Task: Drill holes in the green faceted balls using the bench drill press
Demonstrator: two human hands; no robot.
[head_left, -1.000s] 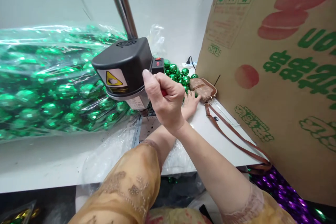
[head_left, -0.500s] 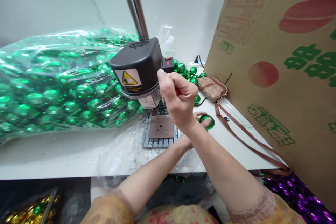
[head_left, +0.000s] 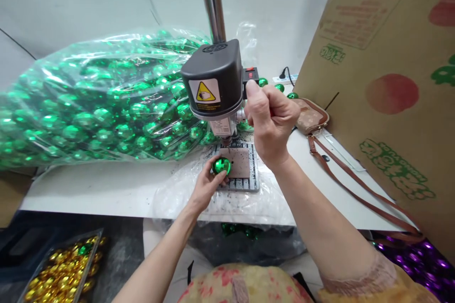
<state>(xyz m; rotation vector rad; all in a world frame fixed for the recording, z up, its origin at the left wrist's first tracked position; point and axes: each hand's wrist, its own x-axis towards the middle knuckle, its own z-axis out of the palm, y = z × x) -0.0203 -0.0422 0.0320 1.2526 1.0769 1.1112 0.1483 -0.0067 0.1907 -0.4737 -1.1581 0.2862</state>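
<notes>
A small bench drill (head_left: 215,80) with a black motor cover stands on a white table (head_left: 106,189). My right hand (head_left: 272,120) is closed in a fist round the drill's feed lever, at the right side of the head. My left hand (head_left: 206,184) grips a shiny green faceted ball (head_left: 221,166) and holds it on the drill's base plate (head_left: 243,165), just under the bit.
A big clear bag of green balls (head_left: 88,104) lies left of the drill. Loose green balls (head_left: 280,87) and a brown purse (head_left: 311,116) with a strap sit to the right, beside a large cardboard box (head_left: 384,80). A tray of gold balls (head_left: 67,265) lies on the floor.
My left hand reached to the loose balls at the right, picked up a green one and brought it left onto the base plate under the bit. My right hand stayed on the lever.
</notes>
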